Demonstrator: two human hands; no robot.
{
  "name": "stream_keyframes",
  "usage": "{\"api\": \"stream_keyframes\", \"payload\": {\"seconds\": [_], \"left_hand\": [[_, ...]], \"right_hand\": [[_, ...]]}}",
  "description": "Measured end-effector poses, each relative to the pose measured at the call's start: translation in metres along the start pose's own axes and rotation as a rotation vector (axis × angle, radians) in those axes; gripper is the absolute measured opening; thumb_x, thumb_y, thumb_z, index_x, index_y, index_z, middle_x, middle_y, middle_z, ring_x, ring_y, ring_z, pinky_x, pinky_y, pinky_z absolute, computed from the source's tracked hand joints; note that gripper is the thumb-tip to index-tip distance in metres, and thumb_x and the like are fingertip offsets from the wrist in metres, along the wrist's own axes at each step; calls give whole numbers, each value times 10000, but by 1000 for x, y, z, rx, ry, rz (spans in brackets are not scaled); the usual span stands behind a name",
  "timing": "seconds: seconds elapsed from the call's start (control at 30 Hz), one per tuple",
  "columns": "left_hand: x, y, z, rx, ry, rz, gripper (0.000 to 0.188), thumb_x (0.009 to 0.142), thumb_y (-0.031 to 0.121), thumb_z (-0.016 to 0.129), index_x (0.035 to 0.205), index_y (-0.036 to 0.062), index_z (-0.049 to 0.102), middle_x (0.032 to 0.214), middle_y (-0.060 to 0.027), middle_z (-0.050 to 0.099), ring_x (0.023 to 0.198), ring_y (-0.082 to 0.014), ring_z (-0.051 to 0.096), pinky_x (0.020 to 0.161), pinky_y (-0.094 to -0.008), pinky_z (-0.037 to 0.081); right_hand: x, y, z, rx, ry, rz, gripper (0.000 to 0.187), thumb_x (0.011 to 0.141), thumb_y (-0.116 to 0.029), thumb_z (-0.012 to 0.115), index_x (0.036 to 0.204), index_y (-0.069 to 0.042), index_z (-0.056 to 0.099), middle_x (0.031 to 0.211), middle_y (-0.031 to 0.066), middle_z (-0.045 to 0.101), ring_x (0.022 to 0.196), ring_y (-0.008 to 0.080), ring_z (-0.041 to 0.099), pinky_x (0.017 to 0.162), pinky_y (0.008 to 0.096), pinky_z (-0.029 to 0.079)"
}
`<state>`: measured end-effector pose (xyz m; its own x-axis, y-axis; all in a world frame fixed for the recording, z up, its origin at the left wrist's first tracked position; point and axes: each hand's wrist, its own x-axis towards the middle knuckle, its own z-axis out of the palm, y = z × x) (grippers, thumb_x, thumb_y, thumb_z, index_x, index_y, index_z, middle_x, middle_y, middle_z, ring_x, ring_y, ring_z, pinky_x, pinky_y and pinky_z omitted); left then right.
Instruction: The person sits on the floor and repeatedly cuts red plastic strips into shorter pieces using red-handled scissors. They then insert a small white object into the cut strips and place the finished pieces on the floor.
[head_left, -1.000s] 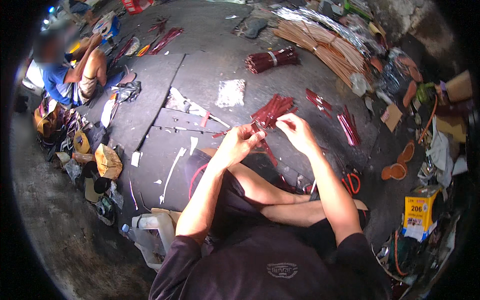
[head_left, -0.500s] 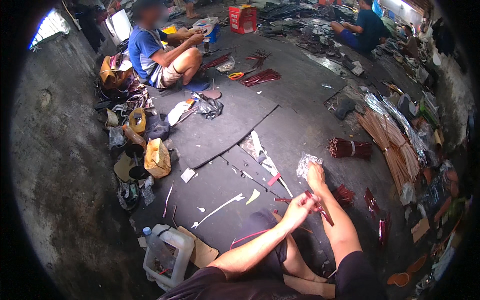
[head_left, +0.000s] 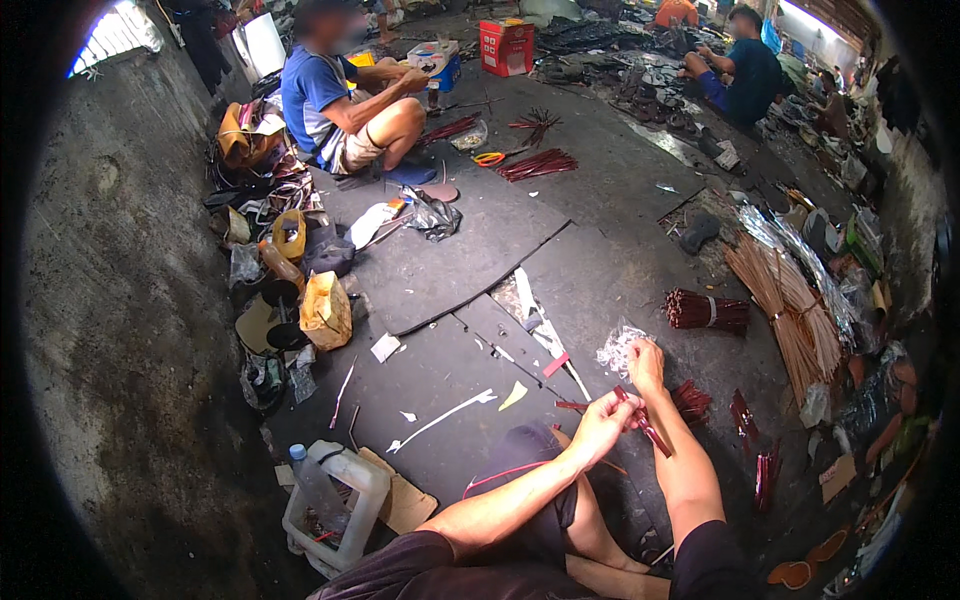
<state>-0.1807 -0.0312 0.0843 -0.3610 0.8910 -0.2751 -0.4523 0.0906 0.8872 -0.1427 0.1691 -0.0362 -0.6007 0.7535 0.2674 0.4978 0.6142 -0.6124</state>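
Observation:
My left hand [head_left: 603, 425] is closed around a few shiny dark red strips [head_left: 655, 438], which stick out on both sides of the fingers. Beyond it, my right hand [head_left: 646, 365] is at the near right edge of a small heap of clear, whitish plastic bits [head_left: 618, 345] on the floor. Its fingers are bent together, and whatever they pinch is too small to make out. Beside my right forearm lies a loose bunch of dark red strips [head_left: 691, 401]. Farther off is a thick bundle of red strips [head_left: 707, 311] tied with a pale band.
Tan strips [head_left: 785, 305] lie in long bundles at right. A white cut-open jug [head_left: 368, 490] holding a bottle stands at lower left, near a yellowish container [head_left: 325, 311]. A co-worker [head_left: 345, 100] squats at far left; another person [head_left: 745, 70] sits at far right. Scraps litter the floor.
My right hand has drawn back slightly from the plastic heap, and its fingers have bent. My left hand keeps the red strips almost in place. The view has shifted a little.

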Motion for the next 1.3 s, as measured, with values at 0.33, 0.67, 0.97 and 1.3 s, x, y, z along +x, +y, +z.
{"api": "stream_keyframes", "payload": {"seconds": [0.33,0.67,0.97,1.3], "left_hand": [[2,-7,-3,11,12,2,268,972,252,526,1063,39,659,897,-6,656,800,-92,578,765,-266,468],[0,1,0,6,29,22,245,981,264,531,1028,67,669,850,14,656,772,-69,579,709,-249,447],[0,1,3,-5,15,28,218,976,236,537,1024,68,668,834,19,654,763,-64,578,702,-237,443],[-1,3,0,40,15,7,229,984,242,520,1026,65,659,843,13,652,770,-82,580,717,-256,458]], "right_hand": [[14,-6,12,-390,-132,397,238,892,-115,517,1101,-14,572,1047,234,645,969,409,646,833,456,529],[2,7,-2,-12,40,122,126,785,-44,615,907,-54,645,884,199,649,839,383,634,734,472,486],[1,11,6,-349,-205,284,197,808,-99,600,980,-13,644,1087,222,619,1034,388,607,900,455,497],[-6,23,-15,255,51,256,242,829,-189,712,1016,-36,720,859,172,711,811,279,686,758,376,520]]}}
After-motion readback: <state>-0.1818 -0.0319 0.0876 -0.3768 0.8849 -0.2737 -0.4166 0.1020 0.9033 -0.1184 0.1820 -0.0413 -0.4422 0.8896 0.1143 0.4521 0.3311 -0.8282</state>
